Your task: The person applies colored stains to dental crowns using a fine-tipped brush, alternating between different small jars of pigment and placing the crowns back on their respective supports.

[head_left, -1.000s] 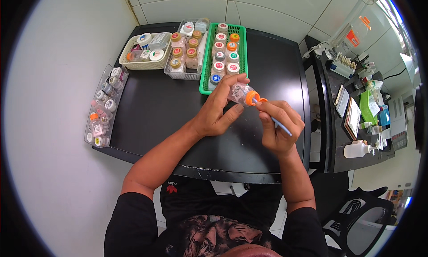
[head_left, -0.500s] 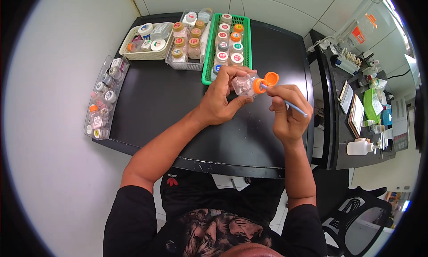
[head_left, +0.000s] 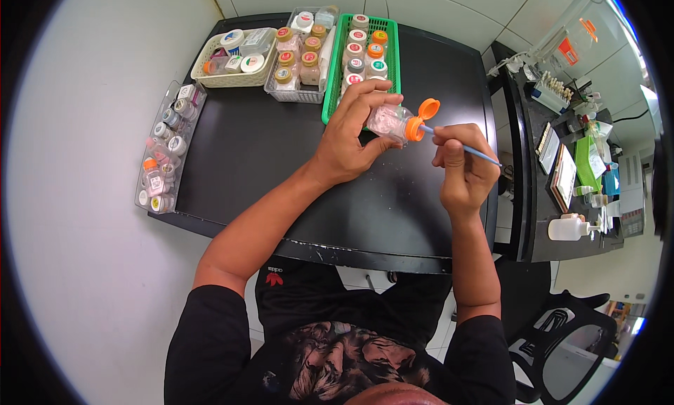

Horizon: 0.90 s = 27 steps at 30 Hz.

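Observation:
My left hand (head_left: 351,134) is wrapped round a small clear bottle (head_left: 386,121) of pale pink powder, tilted with its mouth toward the right. The bottle's orange flip-top lid (head_left: 429,109) is hinged open. Between the fingers of my right hand (head_left: 466,167) is a thin blue stick (head_left: 480,155), and its far end reaches into the bottle's mouth. What that end looks like inside is hidden. Both hands are above the black table (head_left: 281,173), with pale specks on its top below the bottle.
Behind my left hand stands a green basket (head_left: 397,68) of lidded bottles. Left of it are a clear basket (head_left: 295,96) of powder bottles, a cream basket (head_left: 239,80) and a clear tray (head_left: 175,99) of small jars. A side counter (head_left: 519,215) with a pump bottle (head_left: 566,229) lies right.
The bottle and my left hand have shifted slightly, with the bottle tipped more level. My right hand has moved a little right and down, drawing the stick partly back.

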Each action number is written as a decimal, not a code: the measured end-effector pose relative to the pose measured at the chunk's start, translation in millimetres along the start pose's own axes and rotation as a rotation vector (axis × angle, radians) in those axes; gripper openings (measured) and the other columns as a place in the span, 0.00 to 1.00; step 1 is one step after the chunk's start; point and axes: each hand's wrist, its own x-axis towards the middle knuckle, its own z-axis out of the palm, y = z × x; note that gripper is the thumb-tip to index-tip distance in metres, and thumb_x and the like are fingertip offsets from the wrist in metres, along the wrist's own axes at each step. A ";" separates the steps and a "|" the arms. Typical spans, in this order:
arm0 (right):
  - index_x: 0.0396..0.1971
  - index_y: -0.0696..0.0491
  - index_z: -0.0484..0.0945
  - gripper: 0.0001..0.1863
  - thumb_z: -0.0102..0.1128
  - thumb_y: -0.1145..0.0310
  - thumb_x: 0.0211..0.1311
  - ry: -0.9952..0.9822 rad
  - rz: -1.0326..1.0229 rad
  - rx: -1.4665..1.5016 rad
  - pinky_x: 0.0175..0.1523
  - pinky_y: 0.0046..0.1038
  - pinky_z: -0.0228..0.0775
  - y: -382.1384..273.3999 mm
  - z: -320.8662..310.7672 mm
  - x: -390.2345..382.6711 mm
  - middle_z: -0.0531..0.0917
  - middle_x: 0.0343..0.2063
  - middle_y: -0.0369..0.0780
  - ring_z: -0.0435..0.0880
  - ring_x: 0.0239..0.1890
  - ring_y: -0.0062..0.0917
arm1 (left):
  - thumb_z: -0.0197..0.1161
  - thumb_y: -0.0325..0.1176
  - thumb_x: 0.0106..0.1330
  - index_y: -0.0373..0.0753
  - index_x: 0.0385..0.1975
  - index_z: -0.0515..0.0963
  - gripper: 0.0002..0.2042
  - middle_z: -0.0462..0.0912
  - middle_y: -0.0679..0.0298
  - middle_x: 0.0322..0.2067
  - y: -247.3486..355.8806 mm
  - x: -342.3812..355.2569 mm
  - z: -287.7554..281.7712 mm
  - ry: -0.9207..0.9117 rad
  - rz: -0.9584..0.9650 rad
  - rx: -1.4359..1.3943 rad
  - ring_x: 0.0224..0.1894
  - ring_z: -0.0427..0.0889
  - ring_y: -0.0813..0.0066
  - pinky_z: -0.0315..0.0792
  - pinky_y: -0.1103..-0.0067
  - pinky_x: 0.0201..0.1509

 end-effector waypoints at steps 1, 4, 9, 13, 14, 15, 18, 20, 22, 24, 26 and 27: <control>0.43 0.63 0.89 0.06 0.67 0.75 0.79 0.000 -0.001 0.001 0.31 0.23 0.75 1.0 -0.3 0.1 0.90 0.36 0.44 0.84 0.29 0.21 | 0.82 0.22 0.64 0.37 0.70 0.75 0.33 0.76 0.52 0.68 -4.2 -2.6 2.5 0.023 -0.013 -0.038 0.72 0.81 0.60 0.78 0.67 0.76; 0.43 0.62 0.89 0.07 0.66 0.75 0.80 -0.082 -0.074 -0.010 0.30 0.21 0.75 1.6 -3.8 1.9 0.90 0.37 0.44 0.84 0.28 0.19 | 0.80 0.21 0.65 0.38 0.66 0.76 0.30 0.77 0.53 0.68 -9.8 -5.1 9.8 0.052 -0.023 -0.117 0.70 0.82 0.61 0.79 0.68 0.74; 0.44 0.61 0.90 0.07 0.66 0.75 0.80 -0.068 -0.105 0.025 0.30 0.22 0.75 1.7 1.4 0.4 0.90 0.37 0.43 0.83 0.27 0.19 | 0.76 0.17 0.65 0.38 0.63 0.77 0.27 0.81 0.54 0.66 -13.5 -11.0 10.2 0.024 -0.112 -0.266 0.67 0.85 0.63 0.82 0.67 0.70; 0.44 0.61 0.90 0.06 0.66 0.75 0.80 -0.159 -0.035 -0.004 0.30 0.22 0.76 -0.7 -2.4 3.0 0.90 0.36 0.43 0.83 0.27 0.19 | 0.76 0.18 0.67 0.38 0.68 0.74 0.29 0.82 0.55 0.64 -12.0 -9.7 4.9 -0.011 -0.097 -0.130 0.63 0.87 0.64 0.84 0.68 0.65; 0.43 0.61 0.90 0.06 0.67 0.76 0.79 -0.098 -0.055 -0.007 0.30 0.22 0.75 -2.2 0.5 3.6 0.90 0.36 0.43 0.83 0.27 0.19 | 0.77 0.20 0.67 0.38 0.70 0.74 0.31 0.81 0.55 0.65 -15.2 -8.8 4.5 -0.033 -0.059 -0.099 0.63 0.88 0.64 0.84 0.69 0.64; 0.43 0.61 0.90 0.05 0.67 0.76 0.78 -0.037 -0.076 -0.010 0.30 0.22 0.75 -3.2 2.7 4.3 0.89 0.35 0.43 0.84 0.27 0.19 | 0.77 0.20 0.67 0.38 0.70 0.74 0.31 0.81 0.55 0.65 -16.9 -9.7 5.7 -0.033 -0.057 -0.100 0.63 0.88 0.64 0.84 0.69 0.64; 0.43 0.61 0.90 0.05 0.68 0.75 0.79 -0.073 -0.212 -0.129 0.30 0.21 0.74 1.5 5.9 6.3 0.89 0.34 0.42 0.83 0.27 0.18 | 0.79 0.24 0.69 0.37 0.74 0.71 0.34 0.77 0.54 0.67 -14.6 -9.3 6.1 -0.035 -0.107 -0.208 0.65 0.85 0.63 0.81 0.69 0.68; 0.42 0.61 0.90 0.06 0.68 0.75 0.79 -0.091 -0.194 -0.096 0.30 0.22 0.73 2.5 1.7 1.6 0.89 0.34 0.43 0.84 0.27 0.19 | 0.78 0.30 0.73 0.35 0.77 0.70 0.35 0.74 0.53 0.68 -7.6 -8.5 3.3 -0.078 -0.042 -0.251 0.70 0.80 0.63 0.75 0.68 0.74; 0.42 0.61 0.90 0.06 0.69 0.74 0.79 -0.109 -0.176 -0.062 0.30 0.22 0.73 0.6 -1.4 -0.4 0.89 0.35 0.43 0.84 0.27 0.20 | 0.76 0.32 0.75 0.34 0.77 0.69 0.34 0.74 0.53 0.68 -3.8 -11.1 -0.4 -0.101 -0.076 -0.339 0.71 0.77 0.63 0.72 0.67 0.77; 0.41 0.62 0.89 0.08 0.68 0.73 0.80 -0.127 -0.018 0.067 0.30 0.23 0.73 -4.0 -4.4 -0.3 0.89 0.34 0.43 0.84 0.27 0.20 | 0.75 0.34 0.77 0.33 0.77 0.69 0.33 0.74 0.53 0.67 -2.6 -10.3 0.0 -0.127 -0.113 -0.435 0.73 0.75 0.63 0.69 0.67 0.79; 0.41 0.62 0.89 0.08 0.67 0.72 0.80 -0.049 -0.042 0.042 0.30 0.23 0.73 -4.5 0.3 -0.9 0.89 0.34 0.43 0.83 0.26 0.20 | 0.72 0.35 0.78 0.35 0.73 0.73 0.27 0.80 0.53 0.61 -3.3 -8.3 2.9 -0.040 -0.008 -0.342 0.65 0.82 0.60 0.78 0.67 0.67; 0.40 0.62 0.88 0.09 0.67 0.72 0.81 0.027 -0.064 0.018 0.29 0.23 0.73 -4.6 1.7 -1.0 0.89 0.33 0.42 0.83 0.25 0.19 | 0.72 0.35 0.78 0.35 0.73 0.73 0.27 0.80 0.53 0.61 -3.8 -8.6 3.5 -0.041 -0.006 -0.344 0.65 0.82 0.60 0.78 0.67 0.67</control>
